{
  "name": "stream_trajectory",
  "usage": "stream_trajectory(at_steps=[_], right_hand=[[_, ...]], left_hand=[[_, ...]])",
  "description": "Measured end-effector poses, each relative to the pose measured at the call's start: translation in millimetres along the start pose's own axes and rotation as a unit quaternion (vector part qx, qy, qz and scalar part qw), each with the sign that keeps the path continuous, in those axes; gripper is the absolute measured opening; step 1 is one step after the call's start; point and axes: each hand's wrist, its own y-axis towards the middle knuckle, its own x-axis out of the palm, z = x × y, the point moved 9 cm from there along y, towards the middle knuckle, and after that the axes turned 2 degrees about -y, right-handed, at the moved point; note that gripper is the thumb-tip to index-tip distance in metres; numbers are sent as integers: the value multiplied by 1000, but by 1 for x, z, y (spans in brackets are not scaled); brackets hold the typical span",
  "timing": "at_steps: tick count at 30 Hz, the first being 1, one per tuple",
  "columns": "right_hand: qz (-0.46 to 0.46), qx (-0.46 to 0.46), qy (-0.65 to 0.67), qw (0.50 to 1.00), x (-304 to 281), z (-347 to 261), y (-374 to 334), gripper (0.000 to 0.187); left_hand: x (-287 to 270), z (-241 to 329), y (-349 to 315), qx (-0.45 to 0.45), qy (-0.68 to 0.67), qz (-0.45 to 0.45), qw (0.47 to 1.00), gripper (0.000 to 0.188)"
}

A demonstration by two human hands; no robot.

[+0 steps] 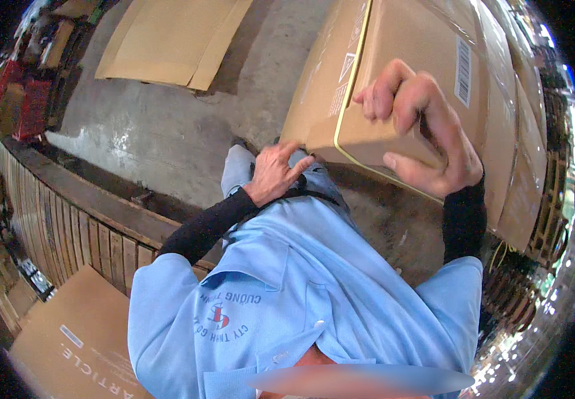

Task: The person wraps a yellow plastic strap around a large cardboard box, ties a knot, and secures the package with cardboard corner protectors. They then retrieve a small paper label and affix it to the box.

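A large brown cardboard carton [414,73] stands in front of me on the right, with a thin yellow strap [347,110] running over its face and along its lower edge. My right hand [430,130] is raised over the carton's near side. Its fingers are bent and the thumb stands apart from them, with nothing visible between. Whether it touches the cardboard I cannot tell. At my waist, close to the carton's near left corner, my left hand [277,171] has its thumb spread and fingers loosely stretched, holding nothing visible.
A flat cardboard sheet [174,40] lies on the concrete floor [147,133] ahead. Along my left runs a slatted wooden structure [74,213]. Another brown carton [78,339] is at the lower left. Stacked wooden pallets [553,193] line the right, and red objects [31,110] stand far left.
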Motion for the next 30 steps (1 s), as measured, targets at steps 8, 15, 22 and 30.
stream_trajectory(at_steps=[8,15,22,30], right_hand=[[0,67,96,993,-6,-9,8,53],[219,363,174,889,-13,19,-1,59],[148,226,244,931,-4,27,24,27],[122,135,192,964,-8,30,5,23]], left_hand=[[-4,79,49,400,-206,98,887,83],[12,61,34,329,-226,112,910,70],[15,55,37,260,-249,121,925,75],[-7,49,46,255,-336,206,883,65]])
